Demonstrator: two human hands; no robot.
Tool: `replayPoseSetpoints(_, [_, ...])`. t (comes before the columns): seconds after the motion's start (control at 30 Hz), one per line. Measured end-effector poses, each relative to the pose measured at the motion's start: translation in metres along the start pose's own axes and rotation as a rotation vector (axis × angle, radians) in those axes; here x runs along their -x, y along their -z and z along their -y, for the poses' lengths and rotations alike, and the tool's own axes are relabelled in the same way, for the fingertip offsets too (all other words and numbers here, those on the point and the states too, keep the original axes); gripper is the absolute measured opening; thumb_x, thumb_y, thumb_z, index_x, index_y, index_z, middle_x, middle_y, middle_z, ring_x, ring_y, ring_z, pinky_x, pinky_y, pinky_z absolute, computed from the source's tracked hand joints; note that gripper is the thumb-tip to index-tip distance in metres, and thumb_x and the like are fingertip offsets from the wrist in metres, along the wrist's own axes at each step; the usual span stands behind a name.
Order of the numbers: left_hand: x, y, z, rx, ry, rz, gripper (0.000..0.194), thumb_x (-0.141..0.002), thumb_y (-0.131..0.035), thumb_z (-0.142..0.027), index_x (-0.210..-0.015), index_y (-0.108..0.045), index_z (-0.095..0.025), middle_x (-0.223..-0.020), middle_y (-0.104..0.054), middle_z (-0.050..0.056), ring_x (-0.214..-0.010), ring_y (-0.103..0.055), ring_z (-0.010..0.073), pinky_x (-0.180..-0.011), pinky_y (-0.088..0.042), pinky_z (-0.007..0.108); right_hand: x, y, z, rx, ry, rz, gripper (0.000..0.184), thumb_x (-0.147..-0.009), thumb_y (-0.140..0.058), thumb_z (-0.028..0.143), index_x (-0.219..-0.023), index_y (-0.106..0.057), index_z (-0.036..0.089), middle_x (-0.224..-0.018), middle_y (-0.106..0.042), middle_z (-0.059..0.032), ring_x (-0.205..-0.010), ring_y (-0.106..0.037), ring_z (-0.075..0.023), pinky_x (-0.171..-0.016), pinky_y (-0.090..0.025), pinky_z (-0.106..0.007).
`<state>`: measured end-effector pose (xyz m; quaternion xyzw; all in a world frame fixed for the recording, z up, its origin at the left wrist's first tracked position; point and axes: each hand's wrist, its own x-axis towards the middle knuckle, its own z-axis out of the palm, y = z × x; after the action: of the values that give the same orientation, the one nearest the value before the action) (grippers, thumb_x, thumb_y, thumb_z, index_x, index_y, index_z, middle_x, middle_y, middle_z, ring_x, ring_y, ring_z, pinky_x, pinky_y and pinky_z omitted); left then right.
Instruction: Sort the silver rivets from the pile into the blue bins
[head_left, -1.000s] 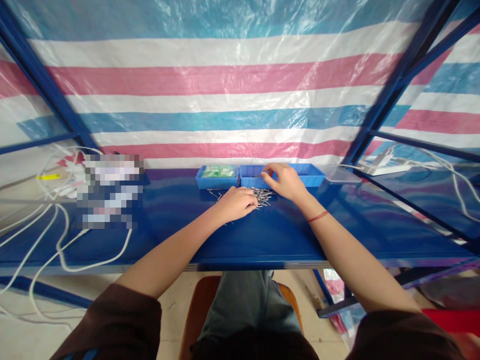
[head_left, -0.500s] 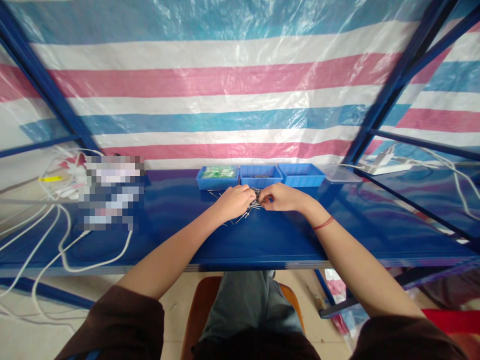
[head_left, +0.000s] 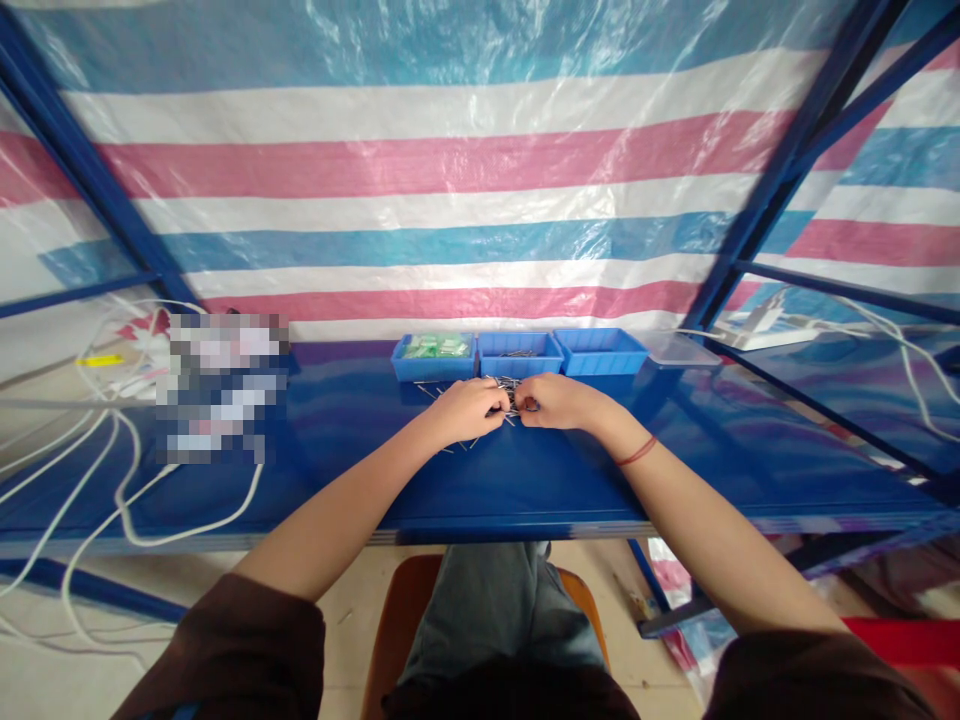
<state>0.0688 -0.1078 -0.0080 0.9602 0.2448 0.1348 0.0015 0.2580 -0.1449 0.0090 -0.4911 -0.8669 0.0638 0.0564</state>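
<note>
My left hand [head_left: 466,408] and my right hand [head_left: 561,401] meet over a small pile of thin metal pins [head_left: 507,386] on the blue table [head_left: 525,480]. Both hands have their fingers curled and pinched together at the pile, fingertips almost touching. What each pinch holds is too small to make out. Just behind the pile stand three blue trays in a row: the left tray [head_left: 434,357] holds green parts, the middle tray [head_left: 520,354] holds a few pins, the right tray [head_left: 601,351] looks bare.
A clear plastic lid or box [head_left: 679,349] lies right of the trays. White cables [head_left: 127,480] trail over the table's left part beside a blurred patch [head_left: 221,385]. Blue frame posts rise at both sides before a striped tarpaulin [head_left: 450,200]. A wooden stool [head_left: 397,620] is under me.
My right hand came back from the middle tray to the pin pile and closed against my left hand, which stayed on the pile.
</note>
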Motion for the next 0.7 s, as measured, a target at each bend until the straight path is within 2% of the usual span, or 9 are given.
replayPoseSetpoints(0.17, [-0.001, 0.001, -0.002, -0.044, 0.022, 0.014, 0.021, -0.087, -0.044, -0.02, -0.087, -0.065, -0.02, -0.092, -0.064, 0.004, -0.089, -0.061, 0.0176, -0.074, -0.045, 0.026, 0.002, 0.001, -0.002, -0.006, 0.004, -0.024, 0.009, -0.071, -0.059, 0.015, -0.075, -0.067, 0.017, -0.079, -0.068, -0.0057, -0.072, -0.059, -0.0159, -0.063, -0.036, -0.023])
replayPoseSetpoints(0.4, [0.0, 0.003, -0.003, -0.004, 0.056, -0.002, 0.02, -0.085, -0.045, -0.016, -0.091, -0.063, -0.02, -0.093, -0.065, 0.003, -0.087, -0.061, 0.0178, -0.074, -0.045, 0.027, 0.003, 0.001, -0.008, -0.092, 0.016, -0.104, 0.009, -0.07, -0.059, 0.014, -0.065, -0.065, 0.018, -0.068, -0.064, -0.0024, -0.064, -0.056, -0.0138, -0.062, -0.036, -0.024])
replayPoseSetpoints(0.57, [-0.002, 0.002, 0.003, 0.285, 0.084, -0.109, 0.02, -0.084, -0.054, -0.027, -0.101, -0.061, -0.018, -0.09, -0.067, 0.002, -0.078, -0.061, 0.0147, -0.071, -0.046, 0.026, 0.002, 0.003, -0.012, -0.36, 0.078, -0.244, 0.016, -0.08, -0.051, 0.023, -0.076, -0.064, 0.015, -0.073, -0.062, -0.0027, -0.068, -0.054, -0.0128, -0.065, -0.039, -0.025])
replayPoseSetpoints(0.7, [-0.007, 0.001, 0.005, 0.45, 0.133, -0.254, 0.019, -0.087, -0.052, -0.032, -0.092, -0.063, -0.017, -0.087, -0.068, 0.002, -0.075, -0.061, 0.0129, -0.073, -0.047, 0.025, 0.001, 0.003, -0.012, -0.469, 0.111, -0.323, 0.017, -0.082, -0.051, 0.028, -0.081, -0.062, 0.015, -0.079, -0.062, -0.0033, -0.07, -0.054, -0.0123, -0.068, -0.042, -0.026])
